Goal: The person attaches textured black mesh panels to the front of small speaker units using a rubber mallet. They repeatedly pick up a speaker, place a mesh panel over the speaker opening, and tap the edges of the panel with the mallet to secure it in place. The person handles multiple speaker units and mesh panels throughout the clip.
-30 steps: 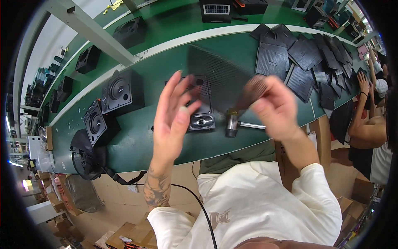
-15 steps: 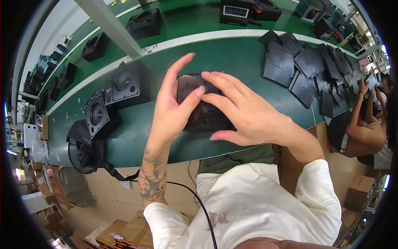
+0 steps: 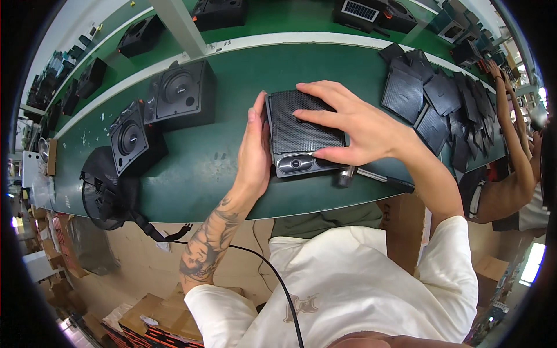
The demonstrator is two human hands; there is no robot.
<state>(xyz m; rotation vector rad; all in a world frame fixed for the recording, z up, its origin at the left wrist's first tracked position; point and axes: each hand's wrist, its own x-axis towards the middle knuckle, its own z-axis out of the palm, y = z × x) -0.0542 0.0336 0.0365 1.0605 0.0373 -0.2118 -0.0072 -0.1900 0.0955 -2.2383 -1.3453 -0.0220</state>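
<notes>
A black box speaker (image 3: 313,160) lies face up on the green bench in front of me, with a black mesh grille (image 3: 301,130) over its face. Below the grille shows a strip with a dark oval panel. My left hand (image 3: 253,148) rests along the speaker's left side, fingers stretched out and close together. Across the grille's right part my right hand (image 3: 362,127) is spread, fingertips on the mesh and thumb near its lower edge. A hammer (image 3: 377,175) with a metal head and dark handle lies just right of the speaker, below my right hand.
Two speakers without grilles (image 3: 180,93) (image 3: 134,139) stand at the left, beside a black mesh bag (image 3: 107,188) with a strap. Loose grilles (image 3: 406,90) are heaped at the right. Behind a white rail, more speakers (image 3: 220,13) sit on a green surface. Another person's arm (image 3: 503,116) reaches in at far right.
My left thumb has left the grille, and that hand now lies along the speaker's side. My right hand has shifted right, fingers spreading. The front strip and hammer now show.
</notes>
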